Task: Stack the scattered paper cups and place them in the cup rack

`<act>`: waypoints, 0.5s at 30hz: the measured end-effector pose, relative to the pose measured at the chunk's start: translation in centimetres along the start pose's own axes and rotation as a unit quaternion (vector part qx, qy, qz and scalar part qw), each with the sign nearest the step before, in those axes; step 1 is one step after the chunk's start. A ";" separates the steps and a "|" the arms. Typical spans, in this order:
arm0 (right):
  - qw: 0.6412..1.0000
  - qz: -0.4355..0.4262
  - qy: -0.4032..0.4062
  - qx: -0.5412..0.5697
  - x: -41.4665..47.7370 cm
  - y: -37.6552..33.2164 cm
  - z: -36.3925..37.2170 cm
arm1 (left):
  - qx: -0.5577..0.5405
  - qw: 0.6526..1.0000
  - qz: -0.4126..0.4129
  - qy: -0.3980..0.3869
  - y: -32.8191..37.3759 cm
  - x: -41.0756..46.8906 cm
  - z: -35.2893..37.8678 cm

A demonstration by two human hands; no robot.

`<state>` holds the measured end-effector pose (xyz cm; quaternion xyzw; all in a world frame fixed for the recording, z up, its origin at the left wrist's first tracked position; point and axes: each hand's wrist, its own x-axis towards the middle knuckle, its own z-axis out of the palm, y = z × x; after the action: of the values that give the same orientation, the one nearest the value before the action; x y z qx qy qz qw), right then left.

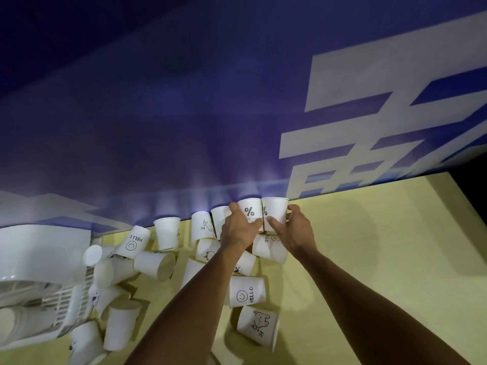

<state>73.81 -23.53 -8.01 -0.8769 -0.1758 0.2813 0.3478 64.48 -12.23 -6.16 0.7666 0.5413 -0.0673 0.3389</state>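
Several white paper cups lie scattered on a yellow table [369,246], some upright, some on their sides. At the table's far edge my left hand [238,230] grips an upright cup with a percent sign [250,210]. Right beside it, my right hand [295,230] grips a second upright cup [276,209]; the two cups touch side by side. A white slatted cup rack [39,272] sits at the left edge, partly out of frame. A "HELLO" smiley cup [246,292] and a bear cup [259,325] lie on their sides between my forearms.
A blue banner with large white characters [237,114] hangs right behind the table's far edge. More cups crowd against the rack [118,272]. Bare yellow tabletop stretches to the right of my right arm.
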 end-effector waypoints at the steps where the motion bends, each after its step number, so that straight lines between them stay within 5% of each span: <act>1: 1.000 -0.012 0.005 0.003 -0.5 -0.2 -0.2 | -0.006 1.000 0.004 0.001 -0.1 -0.4 -0.4; 15: 0.985 -0.158 -0.005 0.068 -13.0 -6.6 0.6 | -0.148 0.985 0.056 0.063 -9.4 -11.4 -11.3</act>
<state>62.51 -25.17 1.16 -0.8112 -0.2944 0.2381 0.4457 48.69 -12.70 3.63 0.7400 0.5216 0.0812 0.4167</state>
